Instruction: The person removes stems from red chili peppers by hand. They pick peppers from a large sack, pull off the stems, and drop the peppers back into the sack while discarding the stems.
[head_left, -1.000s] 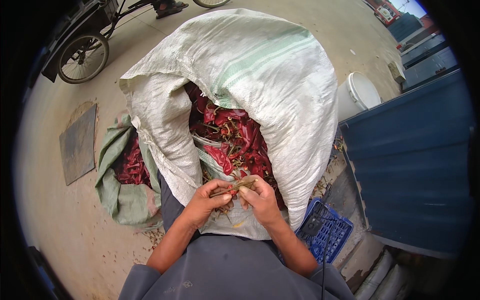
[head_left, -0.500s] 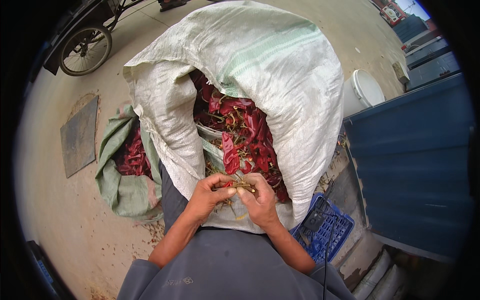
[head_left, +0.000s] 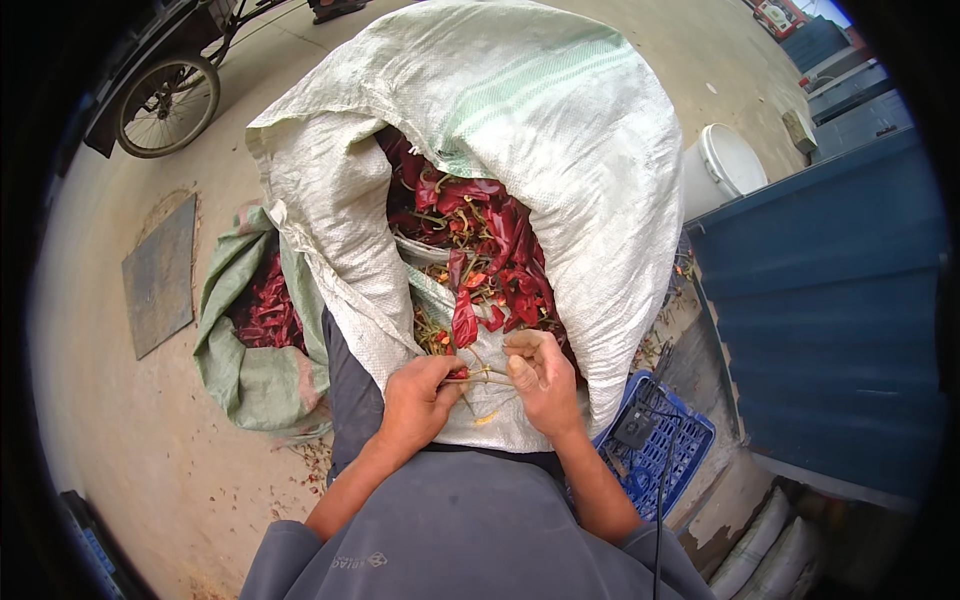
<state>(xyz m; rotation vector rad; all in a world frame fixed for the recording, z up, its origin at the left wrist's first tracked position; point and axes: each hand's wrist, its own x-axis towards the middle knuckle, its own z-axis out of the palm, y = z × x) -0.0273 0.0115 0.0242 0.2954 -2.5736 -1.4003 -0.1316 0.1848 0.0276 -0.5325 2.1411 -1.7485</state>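
My left hand (head_left: pixel 418 398) is closed in a pinch on several dried chili pepper stems (head_left: pixel 487 379), with a bit of red pepper at the fingertips. Just right of them, my right hand (head_left: pixel 548 382) has its thumb and fingers apart, and nothing shows between them. Both hands are over the near lip of a big white woven sack (head_left: pixel 610 180). Inside its opening lie many dried red chili peppers (head_left: pixel 515 255) with loose stems and crumbs. One wrinkled red pepper (head_left: pixel 465 320) is right beyond my left fingertips.
To the left, a green woven sack (head_left: pixel 250 385) holds more red peppers, near a flat grey board (head_left: pixel 160 275). On the right are a blue plastic basket (head_left: pixel 680 450) with a black device and cable, a white bucket (head_left: pixel 735 160) and a blue metal panel (head_left: pixel 820 310). A wheeled cart (head_left: pixel 168 105) stands far left.
My hands have moved apart: the right one has opened and shifted right, while the left keeps hold of the stems. The view has shifted slightly.
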